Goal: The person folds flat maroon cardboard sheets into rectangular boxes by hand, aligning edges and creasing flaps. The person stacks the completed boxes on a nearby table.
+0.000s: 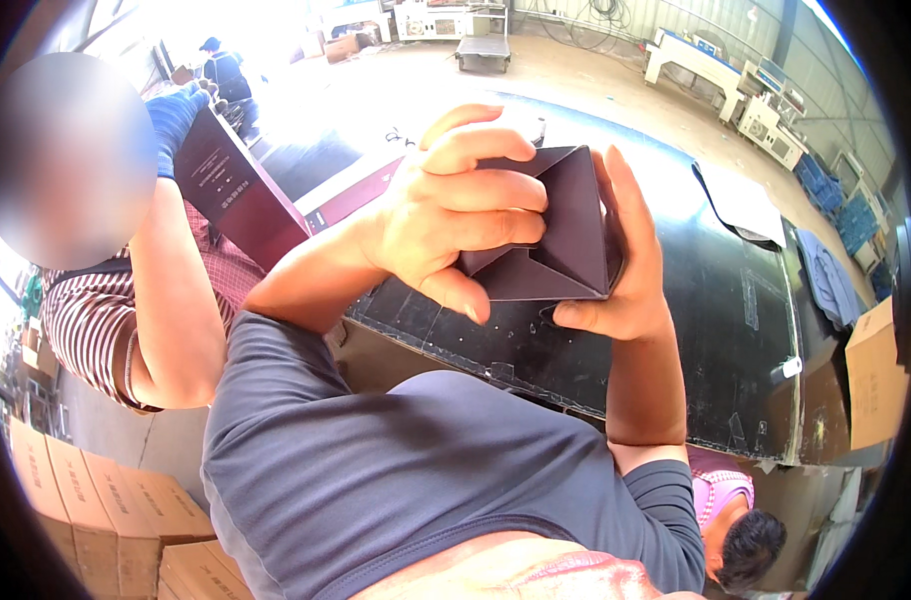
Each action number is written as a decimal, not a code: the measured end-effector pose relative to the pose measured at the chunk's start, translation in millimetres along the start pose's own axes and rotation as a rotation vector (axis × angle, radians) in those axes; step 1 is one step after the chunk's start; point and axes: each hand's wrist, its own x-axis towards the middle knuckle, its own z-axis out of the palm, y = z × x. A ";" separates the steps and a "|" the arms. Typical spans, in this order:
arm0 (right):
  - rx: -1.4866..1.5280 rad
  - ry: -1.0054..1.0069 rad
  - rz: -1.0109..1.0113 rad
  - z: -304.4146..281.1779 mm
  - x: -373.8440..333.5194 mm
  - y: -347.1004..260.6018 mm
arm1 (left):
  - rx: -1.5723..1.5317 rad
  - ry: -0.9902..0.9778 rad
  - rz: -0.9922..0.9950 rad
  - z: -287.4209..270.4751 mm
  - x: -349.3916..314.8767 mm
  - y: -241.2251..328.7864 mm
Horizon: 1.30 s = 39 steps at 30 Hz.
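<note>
You're holding the dark box [576, 205] between your left hand [431, 215] and right hand [638, 275] over the surface [711, 320], so uneven finger pressure may be risking creased flaps [561, 275].

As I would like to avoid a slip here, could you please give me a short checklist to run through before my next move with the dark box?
1. Left hand on the dark box: ok, fingers reach across its facing end.
2. Right hand on the dark box: ok, it holds the right side, thumb by the lower corner.
3. Facing end flat: not ok, its panels slant inward.
4. Inside of the dark box: cannot tell, panels and fingers hide it.
5. Left forearm free of the co-worker's maroon panel: cannot tell, they meet in this view.
</note>
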 end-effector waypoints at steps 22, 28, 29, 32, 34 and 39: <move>-0.676 -0.014 -0.386 38.2 -29.4 28.4 | -0.638 0.249 -1.283 49.1 -49.9 74.4; -0.682 -0.015 -0.418 47.4 -37.9 45.4 | -0.581 0.243 -1.288 55.6 -60.2 78.3; -0.684 -0.022 -0.420 47.6 -38.9 47.1 | -0.614 0.260 -1.324 56.9 -60.0 79.4; -0.718 -0.035 -0.412 48.3 -40.1 47.9 | -0.518 0.282 -1.283 66.7 -65.8 81.3; -0.741 -0.044 -0.397 46.2 -42.7 47.1 | -0.633 0.324 -1.256 69.7 -71.3 80.2; -0.725 -0.065 -0.375 41.9 -45.1 45.5 | -1.249 0.599 -1.176 73.2 -95.6 68.7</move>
